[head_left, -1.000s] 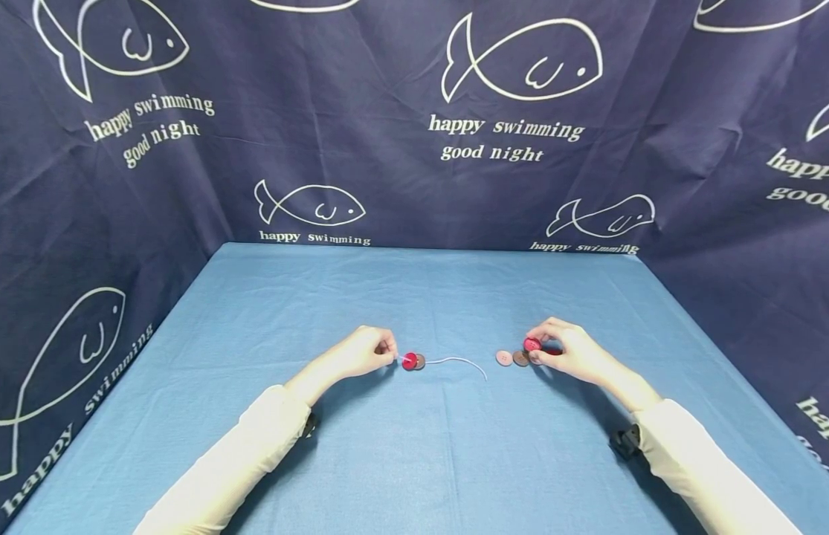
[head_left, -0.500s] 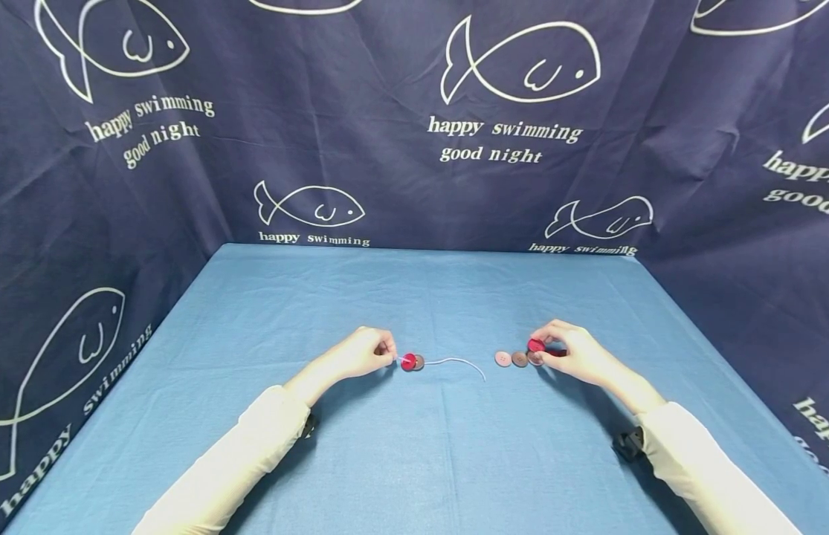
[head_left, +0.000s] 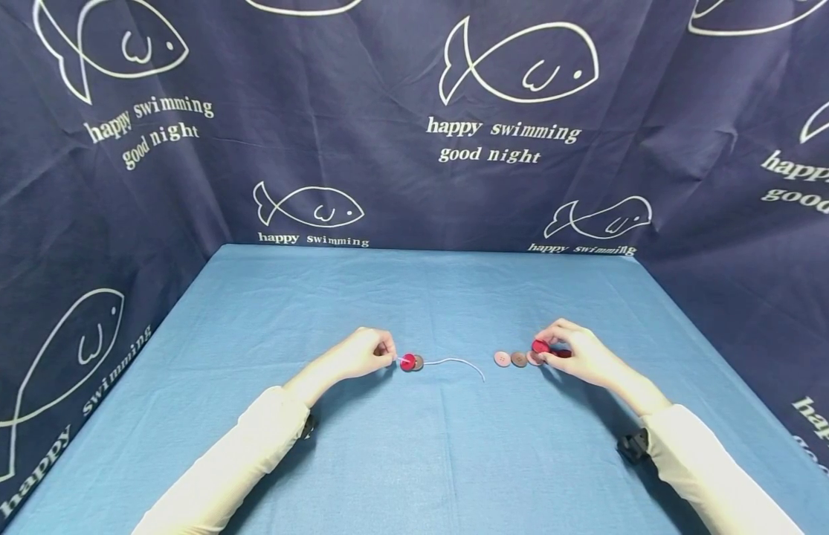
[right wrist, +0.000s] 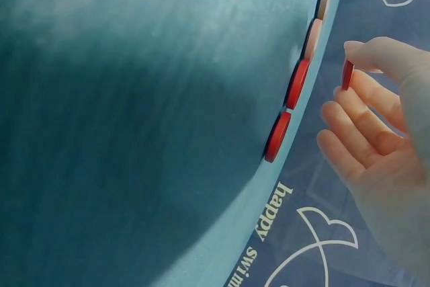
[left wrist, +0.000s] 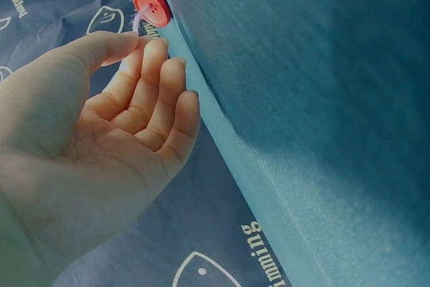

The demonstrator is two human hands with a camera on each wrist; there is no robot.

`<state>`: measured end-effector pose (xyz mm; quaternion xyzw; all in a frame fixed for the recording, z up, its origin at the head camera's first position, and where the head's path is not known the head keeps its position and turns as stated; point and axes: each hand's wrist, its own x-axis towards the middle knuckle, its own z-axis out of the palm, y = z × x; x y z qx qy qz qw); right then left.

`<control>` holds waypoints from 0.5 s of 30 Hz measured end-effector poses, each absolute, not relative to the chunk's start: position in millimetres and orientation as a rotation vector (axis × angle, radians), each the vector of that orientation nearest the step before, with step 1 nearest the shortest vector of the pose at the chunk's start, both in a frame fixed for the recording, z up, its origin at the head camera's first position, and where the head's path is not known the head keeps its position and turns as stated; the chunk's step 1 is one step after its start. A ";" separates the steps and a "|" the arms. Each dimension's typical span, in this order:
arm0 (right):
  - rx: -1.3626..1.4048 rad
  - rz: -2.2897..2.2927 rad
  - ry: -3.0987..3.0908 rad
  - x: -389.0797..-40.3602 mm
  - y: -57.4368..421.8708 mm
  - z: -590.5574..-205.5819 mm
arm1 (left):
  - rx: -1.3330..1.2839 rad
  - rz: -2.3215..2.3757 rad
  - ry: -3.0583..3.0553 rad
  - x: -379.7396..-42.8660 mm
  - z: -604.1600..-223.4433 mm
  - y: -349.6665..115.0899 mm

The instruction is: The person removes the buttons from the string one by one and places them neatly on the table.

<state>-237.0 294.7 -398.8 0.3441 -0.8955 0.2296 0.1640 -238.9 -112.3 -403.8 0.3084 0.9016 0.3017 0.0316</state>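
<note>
My left hand [head_left: 363,352] pinches one end of a pale string [head_left: 454,360] between thumb and index finger. Threaded on it, close to the fingertips, are a red button [left wrist: 152,9] and a brown button [head_left: 418,362] behind it. The string's other end lies curved on the cloth to the right. Between thumb and fingers, my right hand [head_left: 578,354] holds another red button [right wrist: 347,75] on edge, raised over a row of loose buttons. That row has a pink button [head_left: 502,360], a brown button [head_left: 518,360], a second pink button [right wrist: 312,39] and two red buttons [right wrist: 279,137], partly hidden in the head view.
A light blue cloth [head_left: 401,453] covers the table. Dark blue curtains [head_left: 401,148] with white fish drawings and lettering stand behind it and at both sides. A dark wrist camera [head_left: 632,447] sits by the right sleeve.
My right hand has shifted slightly right with the red button, which has turned more edge-on. More of the second pink button shows beneath it. The left hand and string stay nearly still.
</note>
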 end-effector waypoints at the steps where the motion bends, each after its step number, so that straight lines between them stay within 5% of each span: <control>1: 0.976 0.651 -2.557 -236.8 294.9 -398.6 | 0.949 0.930 2.776 -239.0 -403.9 -112.2; 15: 0.985 0.613 -2.521 -238.3 302.8 -400.9 | 0.926 0.950 2.755 -239.3 -404.7 -111.0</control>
